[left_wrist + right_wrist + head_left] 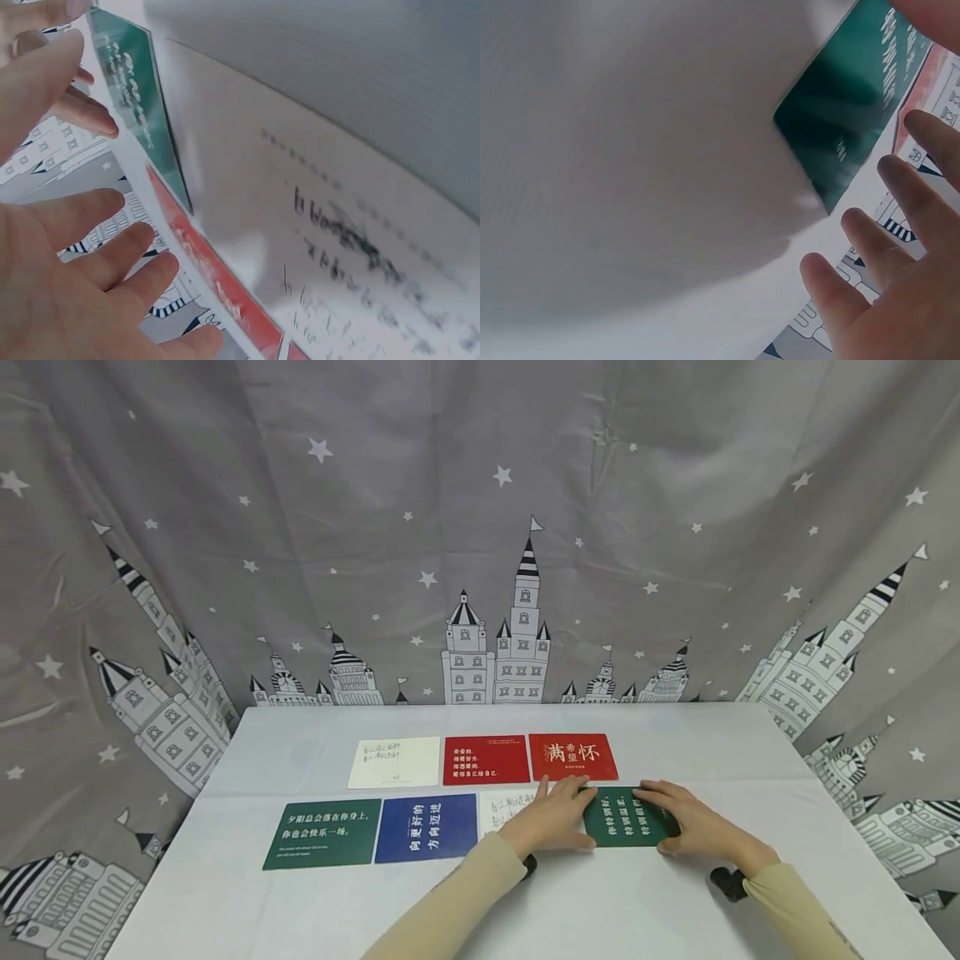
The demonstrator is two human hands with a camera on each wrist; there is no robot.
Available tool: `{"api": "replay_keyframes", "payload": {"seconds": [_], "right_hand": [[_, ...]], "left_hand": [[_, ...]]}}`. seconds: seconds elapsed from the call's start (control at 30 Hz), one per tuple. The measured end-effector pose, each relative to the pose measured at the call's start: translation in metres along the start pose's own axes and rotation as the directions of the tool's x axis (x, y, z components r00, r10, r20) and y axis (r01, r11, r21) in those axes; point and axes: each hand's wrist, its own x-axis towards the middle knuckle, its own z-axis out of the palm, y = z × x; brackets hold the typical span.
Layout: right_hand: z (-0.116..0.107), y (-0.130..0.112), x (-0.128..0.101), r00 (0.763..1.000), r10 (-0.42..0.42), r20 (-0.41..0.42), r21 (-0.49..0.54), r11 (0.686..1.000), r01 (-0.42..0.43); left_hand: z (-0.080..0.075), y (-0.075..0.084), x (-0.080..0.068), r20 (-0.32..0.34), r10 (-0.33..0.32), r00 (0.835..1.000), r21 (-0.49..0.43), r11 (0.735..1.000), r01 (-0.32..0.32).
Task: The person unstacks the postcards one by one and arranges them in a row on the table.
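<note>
A dark green card (621,817) with white vertical writing lies flat at the right end of the front row. My left hand (551,818) is at its left edge, fingers spread. At the card's right side is my right hand (693,822), its fingertips over the far corner and its thumb by the near one. In the right wrist view the fingers (907,191) stretch out beside the green card (832,112). My left hand partly covers a white handwritten card (495,810), which shows close up in the left wrist view.
A green card (322,835) and a blue card (427,828) continue the front row leftward. Behind lie a white card (394,763), a red card (486,760) and another red card (573,757). The white table (300,910) ends at a grey castle-print curtain (420,468).
</note>
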Motion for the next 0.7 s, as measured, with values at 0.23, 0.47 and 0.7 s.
{"api": "replay_keyframes", "payload": {"seconds": [0.23,0.47,0.7], "right_hand": [[0.0,-0.007,-0.001,0.999,-0.016,-0.027,0.018,1.0,0.016],[-0.002,-0.017,-0.001,0.998,-0.025,-0.052,0.021,0.999,0.026],[-0.004,-0.031,0.002,0.998,0.02,-0.057,0.032,0.999,-0.019]], "left_hand": [[-0.005,-0.008,-0.013,-0.037,0.015,0.999,0.005,1.0,-0.015],[-0.01,-0.018,-0.03,-0.082,0.035,0.996,-0.015,0.999,-0.036],[-0.021,-0.021,-0.048,-0.104,0.037,0.994,-0.035,0.999,-0.041]]}}
